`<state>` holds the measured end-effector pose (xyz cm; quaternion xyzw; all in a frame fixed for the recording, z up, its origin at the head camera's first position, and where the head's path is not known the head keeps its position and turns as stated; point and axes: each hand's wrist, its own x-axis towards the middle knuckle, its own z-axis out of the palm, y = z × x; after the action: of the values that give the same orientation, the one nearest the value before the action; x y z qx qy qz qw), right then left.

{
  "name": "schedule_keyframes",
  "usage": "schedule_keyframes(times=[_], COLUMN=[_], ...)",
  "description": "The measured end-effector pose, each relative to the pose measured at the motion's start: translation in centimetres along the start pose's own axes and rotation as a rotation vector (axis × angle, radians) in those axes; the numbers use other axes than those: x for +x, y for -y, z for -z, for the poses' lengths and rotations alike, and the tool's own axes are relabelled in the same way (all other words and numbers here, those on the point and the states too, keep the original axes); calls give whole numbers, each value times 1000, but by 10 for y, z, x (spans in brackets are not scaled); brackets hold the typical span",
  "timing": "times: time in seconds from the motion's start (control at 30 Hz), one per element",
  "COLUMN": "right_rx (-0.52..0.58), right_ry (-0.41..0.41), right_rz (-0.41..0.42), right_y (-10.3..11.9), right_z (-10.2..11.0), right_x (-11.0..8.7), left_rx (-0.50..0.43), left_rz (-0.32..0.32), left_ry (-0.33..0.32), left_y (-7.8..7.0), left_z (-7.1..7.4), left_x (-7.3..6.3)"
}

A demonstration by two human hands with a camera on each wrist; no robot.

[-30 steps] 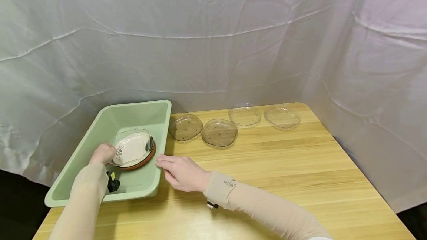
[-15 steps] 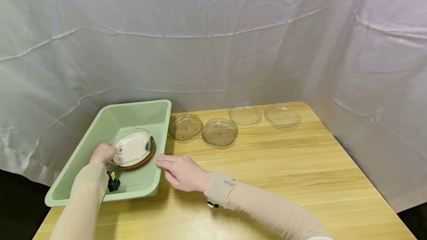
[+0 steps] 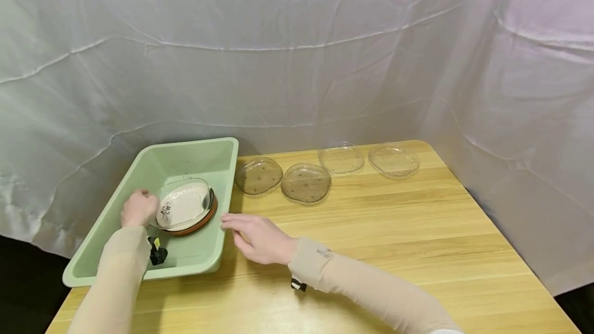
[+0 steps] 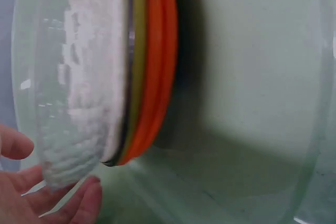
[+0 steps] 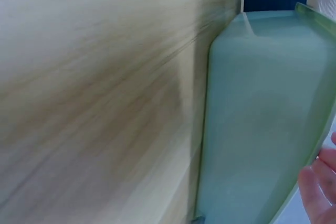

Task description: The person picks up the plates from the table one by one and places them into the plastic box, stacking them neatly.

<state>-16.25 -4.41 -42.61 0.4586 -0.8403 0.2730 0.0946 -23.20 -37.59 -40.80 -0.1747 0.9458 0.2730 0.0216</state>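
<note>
In the green tub (image 3: 191, 270), a clear dish (image 4: 73, 161) lies over a white plate with a dark floral print (image 3: 183, 205). Beneath these are a dark-edged plate and an orange one (image 4: 160, 66). My left hand (image 3: 139, 209) is at the clear dish's left edge. The left wrist view shows its thumb (image 4: 17, 142) apart from the rim, with relaxed fingers below the edge; contact there is unclear. My right hand (image 3: 260, 238) touches the tub's right rim with its fingertips, the fingers extended and the thumb lower down.
Two smoky scalloped dishes (image 3: 306, 183) lie on the wooden table (image 3: 394, 236) right of the tub. Farther right, two clear scalloped dishes (image 3: 393, 161) lie near the back edge. A grey cloth (image 3: 287, 66) hangs behind the table.
My left hand has moved slightly up and left, away from over the clear dish's rim. My right hand has shifted slightly right along the tub's edge. The stack has stayed put.
</note>
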Motion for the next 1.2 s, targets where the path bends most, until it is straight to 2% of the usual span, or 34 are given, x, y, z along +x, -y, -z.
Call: schedule_keyframes(times=[0.1,0.2,0.37,0.5,0.63,0.77,0.87,1.0,1.2], right_rx=[80,140,209,322,431,459,475,513,574], right_ry=[-11,-19,-50,-107,-196,-272,-283,-281,-350], right_rz=[-65,-129,-215,-314,-429,-526,-590,-653,-725], right_y=[-4,-13,-35,-53,-71,-89,-103,-120,-145], right_z=[4,7,12,21,34,48,60,75,100], right_x=[-5,-10,-18,-25,-33,-42,-51,-67,-93], left_rx=[-31,-40,-13,-6,-4,-7,-10,-9,-3], left_rz=[-11,-42,-112,-174,-268,-370,-432,-493,-565], left_ry=[-81,-122,-133,-136,-173,-215,-231,-225,-178], left_y=[-2,-5,-18,-37,-66,-99,-125,-159,-208], left_z=[0,1,6,9,12,13,12,6,-12], left_x=[4,9,6,0,-7,-14,-20,-29,-37])
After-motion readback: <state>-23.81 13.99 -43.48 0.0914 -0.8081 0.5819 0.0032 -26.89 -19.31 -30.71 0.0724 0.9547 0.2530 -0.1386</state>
